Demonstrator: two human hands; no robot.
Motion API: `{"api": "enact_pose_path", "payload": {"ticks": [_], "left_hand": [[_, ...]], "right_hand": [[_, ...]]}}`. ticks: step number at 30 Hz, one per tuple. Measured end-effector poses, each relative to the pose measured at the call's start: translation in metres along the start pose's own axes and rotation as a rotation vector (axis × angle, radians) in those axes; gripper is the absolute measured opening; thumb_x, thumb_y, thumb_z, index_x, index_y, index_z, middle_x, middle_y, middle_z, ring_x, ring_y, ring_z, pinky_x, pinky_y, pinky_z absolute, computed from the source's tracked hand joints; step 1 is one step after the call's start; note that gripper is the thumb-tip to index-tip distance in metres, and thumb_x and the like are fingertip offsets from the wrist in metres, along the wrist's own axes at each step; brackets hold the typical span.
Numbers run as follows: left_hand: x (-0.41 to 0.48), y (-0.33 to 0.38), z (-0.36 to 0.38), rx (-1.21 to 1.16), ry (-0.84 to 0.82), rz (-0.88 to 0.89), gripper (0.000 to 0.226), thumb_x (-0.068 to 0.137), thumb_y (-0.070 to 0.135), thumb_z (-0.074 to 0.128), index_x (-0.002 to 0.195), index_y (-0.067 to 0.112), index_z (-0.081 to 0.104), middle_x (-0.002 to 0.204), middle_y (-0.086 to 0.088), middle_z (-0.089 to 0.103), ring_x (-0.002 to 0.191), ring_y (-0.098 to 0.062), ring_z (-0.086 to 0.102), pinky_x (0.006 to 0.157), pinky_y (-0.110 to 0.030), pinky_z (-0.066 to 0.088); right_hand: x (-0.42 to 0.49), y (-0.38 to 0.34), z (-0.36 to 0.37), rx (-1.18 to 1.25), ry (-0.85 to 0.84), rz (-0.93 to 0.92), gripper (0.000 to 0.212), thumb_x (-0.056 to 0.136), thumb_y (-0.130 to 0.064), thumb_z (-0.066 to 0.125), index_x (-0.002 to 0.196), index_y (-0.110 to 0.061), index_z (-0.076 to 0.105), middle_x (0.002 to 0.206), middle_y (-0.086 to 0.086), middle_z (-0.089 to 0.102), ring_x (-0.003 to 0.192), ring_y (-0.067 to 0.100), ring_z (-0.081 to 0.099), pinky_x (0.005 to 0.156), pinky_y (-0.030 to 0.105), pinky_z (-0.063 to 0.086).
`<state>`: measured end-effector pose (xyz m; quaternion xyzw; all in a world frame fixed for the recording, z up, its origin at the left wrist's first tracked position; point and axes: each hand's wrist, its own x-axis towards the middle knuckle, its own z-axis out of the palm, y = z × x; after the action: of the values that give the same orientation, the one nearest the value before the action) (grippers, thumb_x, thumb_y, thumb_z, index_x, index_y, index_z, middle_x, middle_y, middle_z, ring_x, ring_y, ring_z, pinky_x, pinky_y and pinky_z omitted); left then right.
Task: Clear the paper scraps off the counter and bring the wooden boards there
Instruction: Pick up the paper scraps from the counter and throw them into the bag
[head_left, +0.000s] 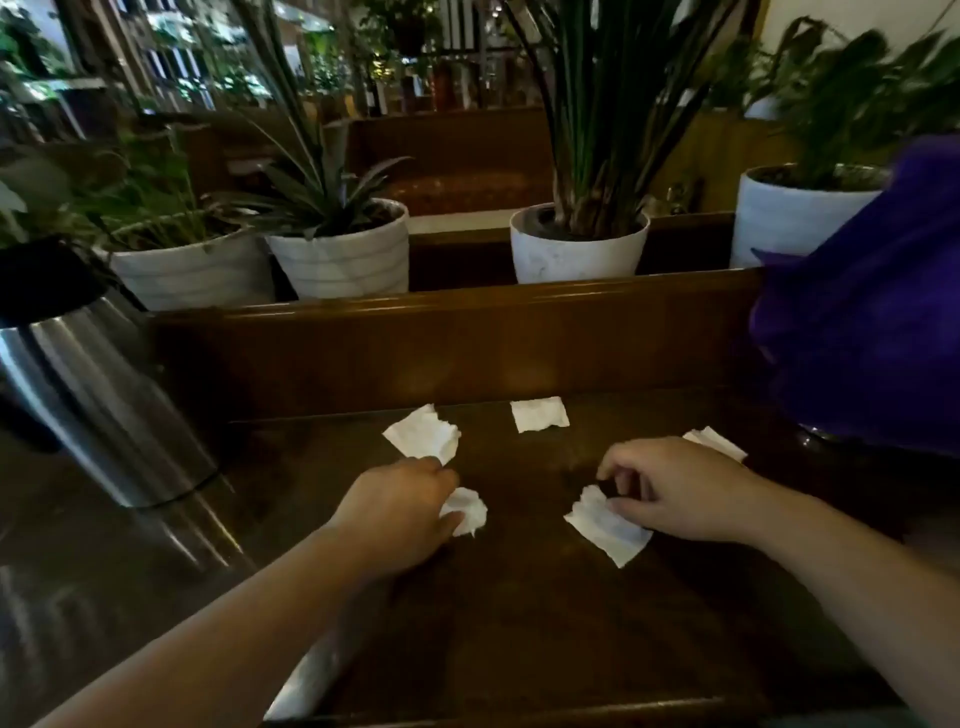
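Observation:
Several white paper scraps lie on the dark wooden counter (519, 613). My left hand (400, 514) is closed on a crumpled scrap (470, 512), just below a flat scrap (423, 436). My right hand (675, 493) pinches the edge of a larger torn scrap (605, 530) between thumb and fingers. Another scrap (537, 414) lies farther back near the counter's raised back wall, and one more (719, 442) peeks out behind my right hand. No wooden boards are in view.
A steel kettle (98, 400) stands at the left. A purple cloth-like object (862, 332) fills the right side. White pots with plants (343, 254) (576, 244) (789, 218) line the ledge behind the back wall (441, 348).

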<state>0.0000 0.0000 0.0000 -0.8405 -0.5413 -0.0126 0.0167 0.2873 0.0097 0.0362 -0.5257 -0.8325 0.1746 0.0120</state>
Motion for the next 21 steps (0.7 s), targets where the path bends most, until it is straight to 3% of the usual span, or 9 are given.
{"api": "enact_pose_path", "payload": {"ticks": [7,13,16,19,21], "left_hand": [[0.016,-0.011,0.013,-0.024,-0.062,0.114,0.030,0.095,0.042,0.040,0.118,0.029,0.055,0.113,0.002,0.058,0.096,-0.015,0.057,0.076,-0.035,0.053],[0.021,-0.001,0.013,-0.073,0.078,0.188,0.025,0.096,0.040,0.040,0.109,0.030,0.058,0.103,0.006,0.063,0.088,-0.011,0.059,0.062,-0.023,0.039],[0.022,0.007,0.007,-0.116,0.130,0.176,0.023,0.095,0.041,0.042,0.105,0.031,0.060,0.099,0.008,0.066,0.084,-0.009,0.059,0.063,-0.024,0.043],[0.023,0.013,0.001,-0.107,0.120,0.172,0.035,0.092,0.046,0.032,0.104,0.030,0.061,0.095,0.007,0.067,0.079,-0.009,0.060,0.060,-0.024,0.046],[0.025,0.014,-0.007,-0.081,0.137,0.142,0.035,0.091,0.045,0.032,0.104,0.030,0.062,0.094,0.007,0.067,0.076,-0.008,0.058,0.056,-0.020,0.039]], "right_hand": [[-0.005,0.006,0.010,-0.003,-0.025,0.083,0.031,0.089,-0.040,0.060,0.119,-0.036,0.055,0.104,-0.015,0.058,0.085,0.000,0.056,0.073,0.023,0.052],[0.007,0.016,0.013,-0.041,-0.063,0.005,0.026,0.090,-0.039,0.059,0.115,-0.035,0.059,0.104,-0.014,0.057,0.083,0.000,0.054,0.070,0.020,0.048],[0.016,0.021,0.017,-0.048,-0.089,-0.052,0.018,0.087,-0.041,0.060,0.104,-0.035,0.060,0.098,-0.016,0.054,0.080,0.000,0.053,0.064,0.017,0.041],[0.025,0.024,0.024,-0.049,-0.087,-0.103,0.014,0.085,-0.043,0.063,0.095,-0.033,0.060,0.095,-0.014,0.054,0.079,0.004,0.054,0.063,0.019,0.040],[0.031,0.025,0.026,-0.030,-0.086,-0.137,0.012,0.087,-0.040,0.062,0.095,-0.031,0.062,0.096,-0.013,0.058,0.081,0.004,0.056,0.065,0.018,0.041]]}}
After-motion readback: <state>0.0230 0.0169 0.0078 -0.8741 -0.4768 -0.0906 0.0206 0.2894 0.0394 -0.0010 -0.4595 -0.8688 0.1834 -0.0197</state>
